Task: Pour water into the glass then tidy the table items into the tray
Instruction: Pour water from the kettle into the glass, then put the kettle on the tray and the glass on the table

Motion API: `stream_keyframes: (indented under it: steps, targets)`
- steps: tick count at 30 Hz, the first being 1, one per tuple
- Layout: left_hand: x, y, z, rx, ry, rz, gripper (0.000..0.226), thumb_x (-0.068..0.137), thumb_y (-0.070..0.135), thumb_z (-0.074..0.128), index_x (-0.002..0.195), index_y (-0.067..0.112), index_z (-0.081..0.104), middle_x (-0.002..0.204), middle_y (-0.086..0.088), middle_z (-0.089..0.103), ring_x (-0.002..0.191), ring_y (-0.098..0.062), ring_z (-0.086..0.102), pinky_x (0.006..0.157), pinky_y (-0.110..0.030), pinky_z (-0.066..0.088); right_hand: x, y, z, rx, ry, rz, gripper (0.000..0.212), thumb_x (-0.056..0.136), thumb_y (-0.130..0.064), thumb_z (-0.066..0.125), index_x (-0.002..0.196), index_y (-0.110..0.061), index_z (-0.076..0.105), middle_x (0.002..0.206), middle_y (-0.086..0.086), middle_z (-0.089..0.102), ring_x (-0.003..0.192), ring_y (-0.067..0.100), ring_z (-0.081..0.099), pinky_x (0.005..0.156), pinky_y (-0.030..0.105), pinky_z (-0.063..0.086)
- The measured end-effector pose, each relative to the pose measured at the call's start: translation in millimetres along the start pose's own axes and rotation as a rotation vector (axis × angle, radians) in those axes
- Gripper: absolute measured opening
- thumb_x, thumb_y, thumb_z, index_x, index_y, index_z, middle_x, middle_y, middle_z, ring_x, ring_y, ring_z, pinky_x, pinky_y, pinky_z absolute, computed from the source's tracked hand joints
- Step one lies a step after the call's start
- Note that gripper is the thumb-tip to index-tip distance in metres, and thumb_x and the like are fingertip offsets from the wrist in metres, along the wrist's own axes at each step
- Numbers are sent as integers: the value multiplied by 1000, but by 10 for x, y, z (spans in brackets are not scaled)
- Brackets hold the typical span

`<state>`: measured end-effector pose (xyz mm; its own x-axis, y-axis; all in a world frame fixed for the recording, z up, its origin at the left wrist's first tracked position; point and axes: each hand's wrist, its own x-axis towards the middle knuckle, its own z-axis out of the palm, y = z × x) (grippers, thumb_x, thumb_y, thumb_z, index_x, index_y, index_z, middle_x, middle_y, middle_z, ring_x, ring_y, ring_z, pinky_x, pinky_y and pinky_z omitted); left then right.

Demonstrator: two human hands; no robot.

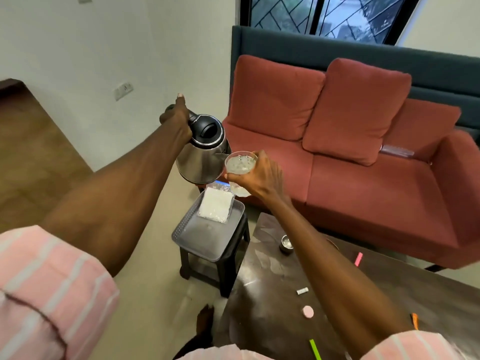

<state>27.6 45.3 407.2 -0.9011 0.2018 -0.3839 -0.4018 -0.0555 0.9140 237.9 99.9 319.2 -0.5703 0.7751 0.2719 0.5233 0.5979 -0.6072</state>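
- Nearest us, on the dark table (272,294) at the right, the small things to be tidied lie scattered and well apart: a green strip (315,348) at the near edge, an orange piece (414,320) to its right, a pink round piece (308,311), a small white piece (302,291), a pink strip (358,259) farther right, and a small metal cup (286,244) toward the far end. None has been gathered yet, which we take to mean tidying waits on the pour.
- Just left of the table a black stool (228,258) carries the grey tray (187,229); a clear packet of something white (217,207) lies in the tray's far part. We judge the tray is parked beside the table so items need only a short carry.
- Farther out, our right hand (259,175) wraps its grip round the glass (240,165), lifted above the tray's far end and already holding water. Holding it over the tray would likely let the tray catch drips.
- At its left, our left hand (176,118) closes its grip on the handle of the steel kettle (200,154), tilted so the spout meets the glass rim. Raising the glass to the spout keeps the stream short.
- Beyond them stands a red sofa (350,157) beneath a window (324,14).
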Motion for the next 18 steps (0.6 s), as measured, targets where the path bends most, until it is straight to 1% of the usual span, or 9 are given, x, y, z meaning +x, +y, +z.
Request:
stream_keyframes:
  steps: [2,4,6,8,10,11,13,15,18]
  targets:
    - [142,-194,-63,-28,0,-58,44,91,48,61,97,5,62,83,-7,69,86,-26,67,80,-42,59,-30,101,183,5,-28,29,85,51,-75,76,111,-19,54,98,2,68,87,26,64,65,30,40]
    - [262,-392,-118,-72,14,-99,38,91,45,61,86,8,58,67,-7,66,79,-26,67,81,-46,59,-73,210,352,14,-61,64,88,52,-74,75,116,-19,52,106,4,68,94,29,65,69,32,45]
    - [406,-598,-165,-71,37,-126,39,90,46,62,87,7,59,77,-8,66,77,-25,66,81,-44,59,-112,310,532,36,-92,112,89,51,-71,75,118,-19,49,111,6,67,99,32,65,75,36,49]
    - [537,-823,-236,-17,110,-148,47,88,49,63,98,2,64,84,-9,67,69,-22,63,68,-35,58,-163,393,705,69,-110,162,88,51,-67,79,119,-20,47,113,7,67,103,34,64,78,38,50]
    - [678,-1049,-305,9,165,-182,51,87,50,64,103,2,62,84,-8,64,66,-21,60,57,-33,53,-202,469,896,104,-116,209,85,51,-61,82,117,-21,46,112,5,66,104,33,64,77,35,47]
    - [759,-1161,-336,6,175,-202,50,86,50,64,102,4,60,84,-7,62,69,-23,61,59,-36,55,-216,508,991,125,-114,228,84,51,-58,83,118,-21,46,112,4,66,104,32,64,77,33,46]
    - [900,-1377,-410,-18,196,-243,45,85,50,66,94,7,56,83,-6,59,77,-27,62,75,-40,58,-251,580,1157,163,-109,259,85,51,-55,84,119,-21,45,113,3,65,104,31,64,78,33,47]
    - [1051,-1588,-473,-32,221,-280,44,83,52,68,83,12,49,83,-6,60,79,-28,62,78,-40,57,-260,646,1329,180,-106,289,88,51,-56,83,121,-22,43,114,2,64,103,29,64,78,37,50]
    - [1243,-1898,-558,10,255,-310,46,80,56,68,86,15,49,92,-8,60,84,-30,62,83,-43,57,-266,702,1577,218,-93,337,89,51,-56,83,122,-21,43,114,0,62,102,25,62,72,30,43]
